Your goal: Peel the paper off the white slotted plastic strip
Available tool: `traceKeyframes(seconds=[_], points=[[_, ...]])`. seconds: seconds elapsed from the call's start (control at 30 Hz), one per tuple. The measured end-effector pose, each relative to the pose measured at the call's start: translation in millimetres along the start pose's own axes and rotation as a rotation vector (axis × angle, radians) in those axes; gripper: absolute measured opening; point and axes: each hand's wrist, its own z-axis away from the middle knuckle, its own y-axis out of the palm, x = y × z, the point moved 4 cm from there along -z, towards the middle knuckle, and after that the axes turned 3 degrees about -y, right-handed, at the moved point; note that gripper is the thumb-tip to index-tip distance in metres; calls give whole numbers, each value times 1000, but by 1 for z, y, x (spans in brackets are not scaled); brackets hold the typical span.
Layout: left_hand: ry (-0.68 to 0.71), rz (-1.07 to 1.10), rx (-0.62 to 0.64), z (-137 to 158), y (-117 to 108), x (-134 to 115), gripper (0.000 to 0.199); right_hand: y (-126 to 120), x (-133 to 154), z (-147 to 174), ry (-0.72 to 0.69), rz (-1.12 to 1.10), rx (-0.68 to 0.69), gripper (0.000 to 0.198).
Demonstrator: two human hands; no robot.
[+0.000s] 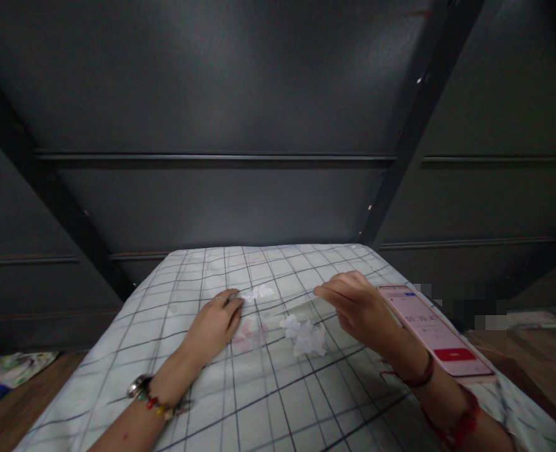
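The left hand point(216, 321) lies flat and open on the checked cloth point(259, 402), fingertips touching a paper scrap point(258, 292) just ahead of them; a clear strip point(301, 307) runs left to right between the hands; the right hand point(359, 307) pinches its right end, above the scrap pile point(306, 336); a phone point(435, 333) lies right of that wrist.

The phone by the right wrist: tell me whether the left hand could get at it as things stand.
Probably not directly. The phone lies beyond the right hand, whose forearm stretches between it and the left hand, which rests flat on the checked cloth. The left hand would have to cross over that arm.
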Motion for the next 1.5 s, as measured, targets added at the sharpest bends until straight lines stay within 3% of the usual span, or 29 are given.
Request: traceKeyframes(seconds=[0.2, 0.43, 0.57, 0.8, 0.97, 1.13, 1.3, 1.4, 1.5], points=[[-13, 2, -13, 1, 1, 1, 30, 2, -5, 4, 63, 29, 2, 39], [-29, 5, 0, 0, -1, 1, 29, 4, 15, -3, -77, -52, -82, 36], [-45, -30, 11, -1, -1, 1, 30, 8, 9, -1, -1, 8, -131, 34], [-56, -37, -19, 0, 1, 4, 30, 36, -1, 0, 94, 146, 18, 35], [-57, -9, -25, 1, 0, 5, 31, 30, -5, 1, 67, 121, 83, 37], [-58, -30, -39, 1, 1, 6, 29, 13, -11, 3, 101, 138, 45, 38], [-54, -67, 2, 0, 1, 4, 31, 27, -6, -1, 118, 178, -55, 34], [-56, -61, -7, 0, 0, 4, 30, 40, -2, -2, 82, 173, 6, 32], [-57, -39, -36, 0, 0, 5, 29, 38, -5, 0, 58, 138, 82, 34]])
